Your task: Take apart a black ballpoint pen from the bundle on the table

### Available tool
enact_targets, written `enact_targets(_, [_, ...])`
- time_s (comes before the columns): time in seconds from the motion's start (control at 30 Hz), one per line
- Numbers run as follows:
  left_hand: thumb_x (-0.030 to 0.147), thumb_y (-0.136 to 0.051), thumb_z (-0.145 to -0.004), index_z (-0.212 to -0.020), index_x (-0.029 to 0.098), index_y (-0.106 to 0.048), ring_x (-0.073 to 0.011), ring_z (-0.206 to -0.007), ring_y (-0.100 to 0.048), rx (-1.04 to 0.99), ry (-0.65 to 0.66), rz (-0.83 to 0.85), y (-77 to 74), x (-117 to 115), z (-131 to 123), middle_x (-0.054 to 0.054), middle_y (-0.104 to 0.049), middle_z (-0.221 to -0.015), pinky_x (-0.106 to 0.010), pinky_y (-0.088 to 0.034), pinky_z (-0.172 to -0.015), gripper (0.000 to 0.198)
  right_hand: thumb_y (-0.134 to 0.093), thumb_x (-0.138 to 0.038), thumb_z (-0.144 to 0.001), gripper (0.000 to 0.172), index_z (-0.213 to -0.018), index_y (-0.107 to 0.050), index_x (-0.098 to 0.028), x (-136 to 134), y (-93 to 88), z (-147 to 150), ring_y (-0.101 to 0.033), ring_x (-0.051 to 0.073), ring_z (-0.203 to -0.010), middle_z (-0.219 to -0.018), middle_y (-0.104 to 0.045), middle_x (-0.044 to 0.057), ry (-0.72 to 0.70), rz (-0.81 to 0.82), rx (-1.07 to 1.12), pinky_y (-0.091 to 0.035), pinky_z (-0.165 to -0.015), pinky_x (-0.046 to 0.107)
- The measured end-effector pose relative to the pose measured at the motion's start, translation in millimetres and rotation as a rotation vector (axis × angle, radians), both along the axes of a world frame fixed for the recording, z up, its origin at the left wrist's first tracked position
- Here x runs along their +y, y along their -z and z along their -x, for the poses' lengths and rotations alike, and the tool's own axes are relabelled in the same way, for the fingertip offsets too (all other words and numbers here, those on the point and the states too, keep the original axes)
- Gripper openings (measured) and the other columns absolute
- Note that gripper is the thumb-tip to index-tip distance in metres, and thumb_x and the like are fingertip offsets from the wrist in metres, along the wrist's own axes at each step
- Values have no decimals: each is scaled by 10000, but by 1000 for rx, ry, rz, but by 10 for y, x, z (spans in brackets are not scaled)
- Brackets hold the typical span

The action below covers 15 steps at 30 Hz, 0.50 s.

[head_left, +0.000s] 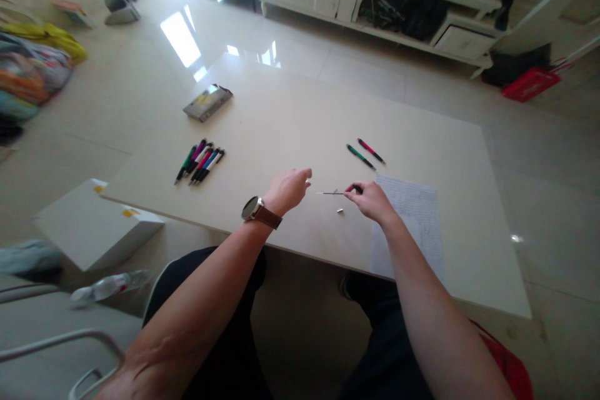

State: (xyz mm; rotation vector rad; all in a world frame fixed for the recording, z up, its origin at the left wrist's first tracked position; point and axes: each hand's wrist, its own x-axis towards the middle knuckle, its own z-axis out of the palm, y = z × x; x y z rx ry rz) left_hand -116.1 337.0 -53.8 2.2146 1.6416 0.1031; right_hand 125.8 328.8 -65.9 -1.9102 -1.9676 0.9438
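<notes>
My right hand (370, 199) pinches a thin pen refill (334, 192) just above the cream table (290, 112), its tip pointing left. My left hand (288, 189), with a watch on the wrist, hovers beside that tip with fingers curled loosely and nothing visible in them. A small metal pen part (340, 210) lies on the table below the refill. Two pens, a green one (360, 156) and a red one (371, 150), lie beyond my right hand. Several coloured pens (200, 162) lie in a row at the left.
A sheet of lined paper (415, 219) lies under my right forearm. A small flat box (208, 102) sits at the table's far left. A white box (94, 225) and a plastic bottle (110, 286) are on the floor to the left. A white cabinet (375, 6) stands beyond.
</notes>
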Motion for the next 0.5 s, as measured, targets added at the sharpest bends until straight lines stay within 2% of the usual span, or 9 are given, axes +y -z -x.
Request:
enact_targets(0.13, [347, -490, -975, -1054, 188, -682, -220, -850, -660, 44, 10, 38, -8, 7, -6, -114, -731, -961, -318, -438, -702, 261, -660, -262, -830, 119, -853, -753, -191, -26, 73, -2, -571, 159, -698, -773, -693, 48, -39, 22, -156, -365, -649, 270])
enact_targets(0.23, [343, -490, -974, -1052, 195, -686, -216, -854, -656, 38, 24, 51, -26, 7, -17, -112, -727, -970, -316, -442, -712, 258, -676, -323, -829, 175, -937, -750, -207, -38, 69, 33, -611, 185, -765, -872, -727, 71, 11, 14, -223, -377, -668, 272])
enact_targets(0.4, [347, -524, -957, -1083, 213, -680, -209, -877, -653, 33, 34, 75, -24, 7, -8, -92, -724, -959, -303, -442, -730, 241, -510, -456, -941, 335, -886, -719, -199, -25, -16, 82, -624, 204, -770, -844, -726, 87, 77, -61, -196, -367, -661, 281])
enact_targets(0.5, [348, -551, -942, -1071, 220, -679, -211, -879, -657, 35, 32, 77, -10, 6, 1, -88, -724, -957, -301, -440, -719, 223, -393, -418, -988, 393, -877, -698, -197, -12, -14, 87, -637, 223, -850, -919, -733, 104, 85, -94, -126, -382, -706, 288])
